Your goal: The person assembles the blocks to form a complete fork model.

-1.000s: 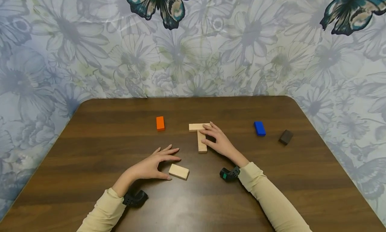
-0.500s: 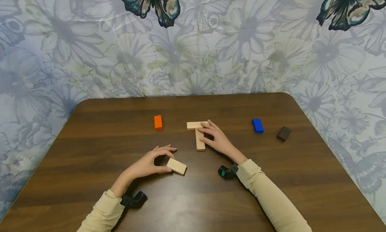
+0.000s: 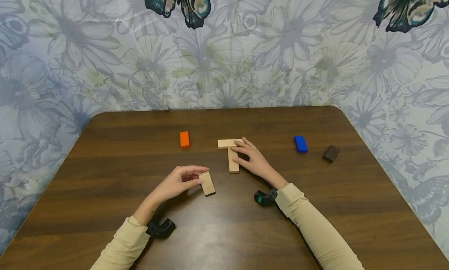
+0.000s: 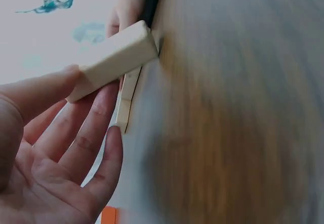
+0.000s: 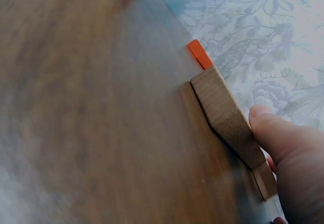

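My left hand (image 3: 177,182) pinches a pale wooden block (image 3: 207,183) between thumb and fingers. That block is tilted, its lower end close to the table; in the left wrist view (image 4: 119,57) my thumb lies on one face and fingers are behind it. Two more wooden blocks lie ahead in a T: a crosswise block (image 3: 226,144) and a lengthwise block (image 3: 233,163) meeting its near side. My right hand (image 3: 256,159) rests on them with fairly straight fingers, thumb at the lengthwise block's right side. Its fingertips partly hide the crosswise block's right end.
An orange block (image 3: 184,140) lies to the left of the T. Farther right are a blue block (image 3: 300,144) and a dark brown block (image 3: 331,154). The brown table (image 3: 105,184) ends at a flower-patterned wall (image 3: 207,67).
My left hand has gone from spread beside the loose wooden block to pinching it, then turned it more upright and moved it slightly away from me. My right hand stays on the T.
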A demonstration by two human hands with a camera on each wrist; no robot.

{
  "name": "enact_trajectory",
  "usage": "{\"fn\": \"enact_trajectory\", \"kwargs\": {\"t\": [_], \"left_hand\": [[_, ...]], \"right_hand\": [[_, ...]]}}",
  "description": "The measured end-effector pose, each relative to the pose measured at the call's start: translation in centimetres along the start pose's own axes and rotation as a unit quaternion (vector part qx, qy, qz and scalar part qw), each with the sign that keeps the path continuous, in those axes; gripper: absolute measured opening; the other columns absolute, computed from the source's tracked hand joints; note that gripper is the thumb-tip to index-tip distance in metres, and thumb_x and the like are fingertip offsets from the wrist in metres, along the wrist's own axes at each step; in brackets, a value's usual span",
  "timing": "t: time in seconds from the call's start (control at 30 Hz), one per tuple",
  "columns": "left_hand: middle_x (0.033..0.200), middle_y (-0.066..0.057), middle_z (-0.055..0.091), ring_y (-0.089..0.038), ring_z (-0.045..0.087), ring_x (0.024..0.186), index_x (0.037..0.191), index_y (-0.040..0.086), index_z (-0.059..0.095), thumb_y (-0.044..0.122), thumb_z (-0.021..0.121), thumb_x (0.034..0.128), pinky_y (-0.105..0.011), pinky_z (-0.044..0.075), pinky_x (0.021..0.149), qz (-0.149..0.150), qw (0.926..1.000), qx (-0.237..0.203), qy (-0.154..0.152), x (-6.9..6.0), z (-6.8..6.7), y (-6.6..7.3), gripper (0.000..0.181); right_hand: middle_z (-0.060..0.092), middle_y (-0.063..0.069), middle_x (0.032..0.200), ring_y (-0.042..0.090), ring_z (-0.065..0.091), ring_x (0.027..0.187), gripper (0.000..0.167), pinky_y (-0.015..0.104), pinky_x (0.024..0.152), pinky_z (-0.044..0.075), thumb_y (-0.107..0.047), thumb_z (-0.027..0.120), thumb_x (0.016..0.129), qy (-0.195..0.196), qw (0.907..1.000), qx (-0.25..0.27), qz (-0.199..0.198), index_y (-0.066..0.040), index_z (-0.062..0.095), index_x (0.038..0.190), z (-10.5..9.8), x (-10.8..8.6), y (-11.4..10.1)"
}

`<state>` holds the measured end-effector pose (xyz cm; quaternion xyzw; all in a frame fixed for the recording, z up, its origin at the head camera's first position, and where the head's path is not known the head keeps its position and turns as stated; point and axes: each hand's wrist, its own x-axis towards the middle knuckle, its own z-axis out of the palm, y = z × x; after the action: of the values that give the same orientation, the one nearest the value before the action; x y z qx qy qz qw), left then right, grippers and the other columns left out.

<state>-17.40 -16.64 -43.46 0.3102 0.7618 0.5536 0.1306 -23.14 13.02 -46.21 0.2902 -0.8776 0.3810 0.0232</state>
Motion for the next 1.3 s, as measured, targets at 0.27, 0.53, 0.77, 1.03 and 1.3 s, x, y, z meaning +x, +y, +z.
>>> {"fn": "enact_trajectory", "kwargs": {"t": [0.27,0.53,0.77,1.03,1.3], "left_hand": [[0.111,-0.011,0.064,-0.022,0.062,0.095,0.118,-0.001,0.064,0.006,0.063,0.0900,-0.031,0.049,0.081,-0.024,0.9995,-0.009,0.019,1.1,1.3,0.4,0.029],[0.109,-0.010,0.065,-0.021,0.062,0.095,0.118,-0.001,0.064,0.007,0.063,0.0902,-0.033,0.049,0.081,-0.036,0.9990,-0.028,0.006,3.4,3.6,0.6,0.029],[0.107,-0.014,0.065,-0.024,0.064,0.089,0.117,-0.005,0.063,0.005,0.063,0.0901,-0.031,0.051,0.074,-0.036,0.9987,-0.036,0.000,4.8,5.5,0.6,0.029],[0.103,-0.010,0.066,-0.017,0.063,0.085,0.113,-0.002,0.067,0.007,0.064,0.0895,-0.028,0.050,0.073,-0.030,0.9995,0.003,0.006,5.1,6.3,0.4,0.025],[0.093,-0.005,0.063,-0.015,0.059,0.080,0.104,0.004,0.071,0.010,0.073,0.0827,-0.025,0.050,0.069,0.024,0.9858,0.161,0.042,4.7,6.2,1.0,0.022]], "right_hand": [[0.037,0.009,0.145,0.030,0.013,0.139,0.044,0.056,0.105,0.016,-0.027,0.062,0.092,0.004,1.0000,0.001,0.000,-0.010,0.055,0.133,0.1,-0.1,0.1],[0.037,0.010,0.145,0.031,0.013,0.138,0.044,0.057,0.104,0.017,-0.027,0.062,0.092,0.008,1.0000,-0.005,-0.003,-0.010,0.055,0.133,0.2,-0.1,0.3],[0.037,0.010,0.145,0.031,0.013,0.139,0.043,0.057,0.104,0.016,-0.026,0.062,0.092,0.009,0.9999,-0.003,-0.006,-0.010,0.056,0.132,0.4,-0.4,0.3],[0.037,0.011,0.144,0.032,0.014,0.138,0.043,0.057,0.104,0.017,-0.025,0.062,0.092,0.007,0.9999,-0.001,-0.009,-0.009,0.056,0.131,0.6,-0.6,0.2],[0.037,0.012,0.145,0.034,0.014,0.138,0.043,0.059,0.103,0.017,-0.025,0.062,0.092,0.009,0.9999,-0.004,-0.011,-0.009,0.056,0.132,0.4,-0.2,0.3]]}}
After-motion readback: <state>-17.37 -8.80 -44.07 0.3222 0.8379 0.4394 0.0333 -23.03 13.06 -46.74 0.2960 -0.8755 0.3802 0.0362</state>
